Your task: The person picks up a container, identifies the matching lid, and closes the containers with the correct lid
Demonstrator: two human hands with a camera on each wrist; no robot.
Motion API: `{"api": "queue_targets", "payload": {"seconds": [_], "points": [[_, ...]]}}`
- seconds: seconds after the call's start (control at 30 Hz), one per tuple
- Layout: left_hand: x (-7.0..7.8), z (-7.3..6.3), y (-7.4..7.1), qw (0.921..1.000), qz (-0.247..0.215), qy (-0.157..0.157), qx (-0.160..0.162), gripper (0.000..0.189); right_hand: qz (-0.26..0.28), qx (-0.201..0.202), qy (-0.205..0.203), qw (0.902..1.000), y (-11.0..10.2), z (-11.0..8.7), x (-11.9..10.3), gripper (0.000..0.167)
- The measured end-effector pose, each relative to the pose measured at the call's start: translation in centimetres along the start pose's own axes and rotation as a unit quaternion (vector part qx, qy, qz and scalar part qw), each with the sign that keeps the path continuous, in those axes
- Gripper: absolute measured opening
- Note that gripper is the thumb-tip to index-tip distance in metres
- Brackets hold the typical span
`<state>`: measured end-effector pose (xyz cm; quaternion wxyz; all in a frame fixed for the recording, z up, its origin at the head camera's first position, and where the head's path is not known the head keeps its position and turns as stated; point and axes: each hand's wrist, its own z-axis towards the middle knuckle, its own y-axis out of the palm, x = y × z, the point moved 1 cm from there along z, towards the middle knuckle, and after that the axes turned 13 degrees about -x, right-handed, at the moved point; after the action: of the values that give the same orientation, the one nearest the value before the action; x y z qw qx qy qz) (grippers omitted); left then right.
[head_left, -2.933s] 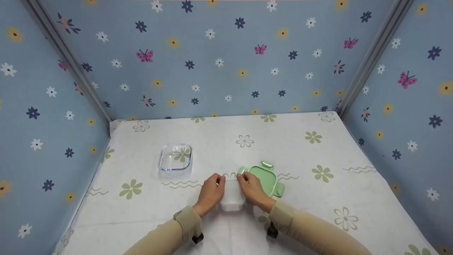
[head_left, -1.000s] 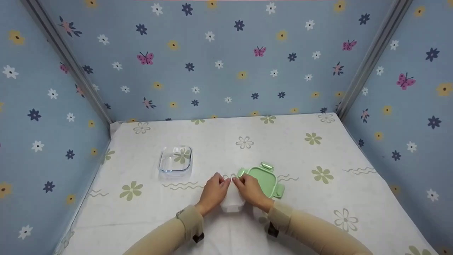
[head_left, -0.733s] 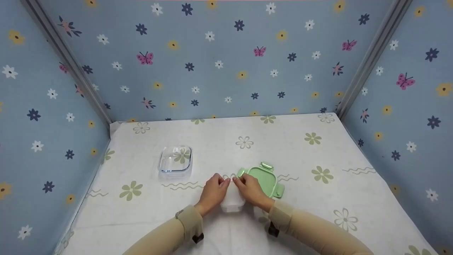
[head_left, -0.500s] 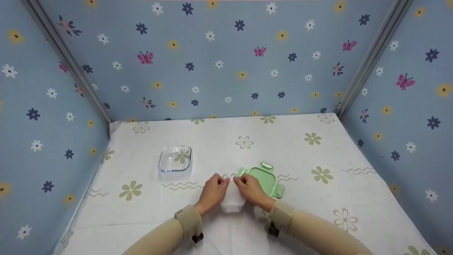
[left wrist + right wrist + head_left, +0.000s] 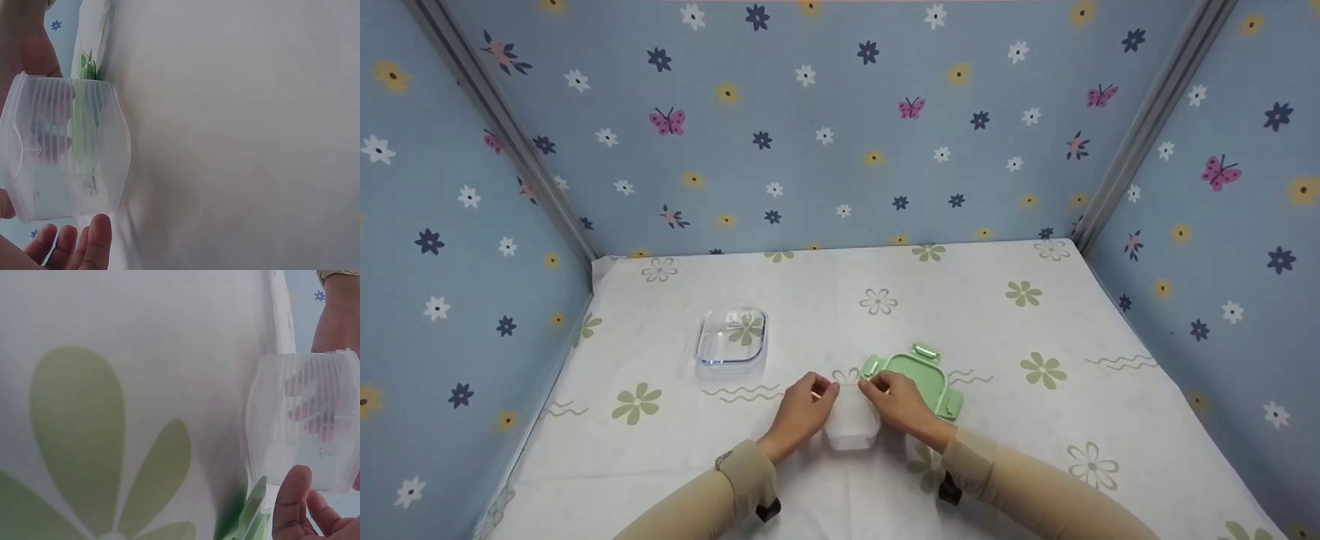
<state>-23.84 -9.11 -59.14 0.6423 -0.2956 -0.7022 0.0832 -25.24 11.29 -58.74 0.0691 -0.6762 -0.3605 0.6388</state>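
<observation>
A translucent plastic food box [image 5: 851,435] with ribbed sides sits at the near middle of the table, between both hands. My left hand [image 5: 801,411] holds its far left corner at the rim, the thumb on the top edge. In the left wrist view, that hand's fingertips [image 5: 98,230] lie along the box's side. At the far right corner my right hand [image 5: 904,405] grips the rim the same way, fingers curved beside the wall in the right wrist view. Behind the right hand lies a green snap lid [image 5: 921,373] with clip tabs, partly covered by that hand.
A square clear glass container [image 5: 733,349] stands open-topped on the left of the table. White cloth [image 5: 975,300] with green flowers covers the tabletop. Blue flowered panels [image 5: 825,105] enclose the back and both sides.
Both hands have moved apart, from close together at the middle of the box's far edge out to its two far corners. The glass container and the green lid have stayed put.
</observation>
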Motion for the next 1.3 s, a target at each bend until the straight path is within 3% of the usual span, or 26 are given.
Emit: {"api": "queue_targets", "payload": {"seconds": [0.33, 0.73, 1.0, 1.3], "points": [[-0.5, -1.2, -1.5, 0.9988, 0.014, -0.016, -0.045, 0.042, 0.055, -0.049, 0.021, 0.9971, -1.1, -1.3, 0.2, 0.033], [-0.4, -2.0, -2.2, 0.9930, -0.030, -0.065, -0.094, 0.053, 0.073, -0.077, 0.047, 0.9932, -1.7, -2.6, 0.0, 0.037], [-0.3, -2.1, -2.0, 0.9952, -0.035, -0.027, -0.088, 0.035, 0.073, -0.094, 0.039, 0.9921, -1.6, -2.8, 0.3, 0.031], [-0.1, -2.0, -1.9, 0.9943, -0.062, -0.021, -0.084, 0.027, 0.082, -0.085, 0.024, 0.9927, -1.4, -2.5, 0.1, 0.024]]}}
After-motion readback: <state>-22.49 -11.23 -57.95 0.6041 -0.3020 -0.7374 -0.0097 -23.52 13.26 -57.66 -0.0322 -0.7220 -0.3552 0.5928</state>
